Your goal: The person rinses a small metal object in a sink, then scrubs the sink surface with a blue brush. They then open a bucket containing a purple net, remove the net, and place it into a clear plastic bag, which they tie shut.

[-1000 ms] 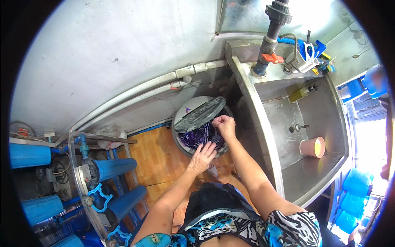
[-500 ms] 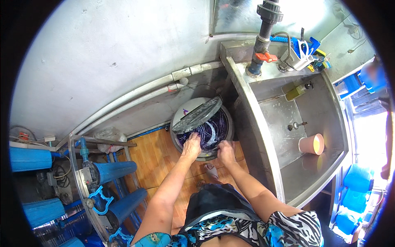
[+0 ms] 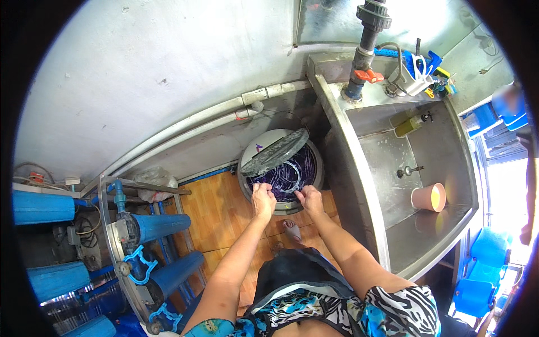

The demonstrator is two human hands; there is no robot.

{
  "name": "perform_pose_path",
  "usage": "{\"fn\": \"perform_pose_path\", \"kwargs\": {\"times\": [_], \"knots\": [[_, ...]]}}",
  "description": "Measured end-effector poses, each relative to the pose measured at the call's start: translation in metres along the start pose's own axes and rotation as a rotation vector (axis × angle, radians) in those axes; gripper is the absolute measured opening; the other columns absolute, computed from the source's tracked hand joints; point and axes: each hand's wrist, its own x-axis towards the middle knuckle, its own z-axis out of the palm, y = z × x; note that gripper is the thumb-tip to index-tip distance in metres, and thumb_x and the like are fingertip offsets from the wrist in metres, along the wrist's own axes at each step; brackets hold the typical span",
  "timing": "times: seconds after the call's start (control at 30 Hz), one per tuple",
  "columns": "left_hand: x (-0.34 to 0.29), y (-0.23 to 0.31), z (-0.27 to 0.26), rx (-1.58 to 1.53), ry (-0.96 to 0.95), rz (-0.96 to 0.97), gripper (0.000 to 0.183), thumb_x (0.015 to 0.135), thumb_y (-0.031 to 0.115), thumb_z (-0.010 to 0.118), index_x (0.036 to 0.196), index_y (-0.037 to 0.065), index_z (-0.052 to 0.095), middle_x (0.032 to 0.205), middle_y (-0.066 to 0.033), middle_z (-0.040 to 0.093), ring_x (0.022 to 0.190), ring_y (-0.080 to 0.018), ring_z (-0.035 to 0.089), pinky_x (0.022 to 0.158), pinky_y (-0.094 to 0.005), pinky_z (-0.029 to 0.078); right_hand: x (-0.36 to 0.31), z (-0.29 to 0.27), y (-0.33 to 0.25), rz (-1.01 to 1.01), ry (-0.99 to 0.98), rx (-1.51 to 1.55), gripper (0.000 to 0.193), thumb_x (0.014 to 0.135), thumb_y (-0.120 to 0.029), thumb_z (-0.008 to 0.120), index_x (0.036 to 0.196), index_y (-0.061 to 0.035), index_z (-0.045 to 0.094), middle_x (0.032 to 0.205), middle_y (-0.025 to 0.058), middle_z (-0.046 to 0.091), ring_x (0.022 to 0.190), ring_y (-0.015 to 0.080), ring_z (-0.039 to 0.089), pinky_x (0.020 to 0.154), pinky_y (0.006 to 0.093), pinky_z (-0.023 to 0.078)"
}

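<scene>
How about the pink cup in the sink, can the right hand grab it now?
Probably not directly: the sink's raised side stands between the right hand and the pink cup. Going over the top looks open, though.

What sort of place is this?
Probably a utility or wash room, perhaps for water treatment: a deep metal sink, blue cylindrical housings, and a thick dark pipe with an orange valve handle.
</scene>
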Motion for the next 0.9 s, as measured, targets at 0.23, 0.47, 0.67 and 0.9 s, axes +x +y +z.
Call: {"fn": "perform_pose_path", "kwargs": {"times": [0.23,0.47,0.67,0.9], "knots": [[-0.006,-0.016,0.005,-0.154,0.055,-0.136,0.017,0.068,-0.006,0.051,0.079,0.003,0.062,0.081,-0.0137,0.057,0.072,-0.0305,0.059,0.066,-0.0382,0.049,-0.017,-0.011,0.025,-0.315,-0.325,-0.187,0.032,0.07,-0.01,0.065,0.103,-0.0071,0.064,0.107,0.0129,0.061,0.108,0.0304,0.054,0.098,0.0517,0.036],[-0.02,-0.034,0.001,-0.12,0.051,-0.189,0.014,0.07,-0.001,0.054,0.078,0.007,0.062,0.083,-0.0111,0.058,0.072,-0.0294,0.059,0.067,-0.0392,0.049,-0.014,-0.014,0.031,-0.299,-0.441,-0.549,0.053,0.076,-0.005,0.058,0.128,-0.0101,0.05,0.132,0.0161,0.048,0.125,0.0323,0.043,0.106,0.0544,0.029],[-0.017,-0.027,-0.012,-0.061,0.17,-0.253,0.023,0.07,0.001,0.056,0.091,0.008,0.055,0.091,-0.0116,0.055,0.079,-0.0311,0.058,0.068,-0.0422,0.048,-0.004,-0.012,0.042,-0.248,-0.403,-0.348,0.021,0.088,-0.011,0.045,0.106,-0.0111,0.056,0.118,0.0131,0.053,0.121,0.032,0.044,0.105,0.0583,0.029],[0.021,0.013,-0.048,0.159,0.335,0.112,0.053,0.068,0.003,0.062,0.119,0.009,0.05,0.127,-0.0164,0.046,0.118,-0.0359,0.044,0.099,-0.0451,0.036,0.006,-0.005,0.051,-0.353,-0.603,-0.524,0.022,0.089,-0.015,0.042,0.104,-0.0118,0.057,0.11,0.0109,0.058,0.119,0.0314,0.047,0.105,0.0606,0.026]]}}
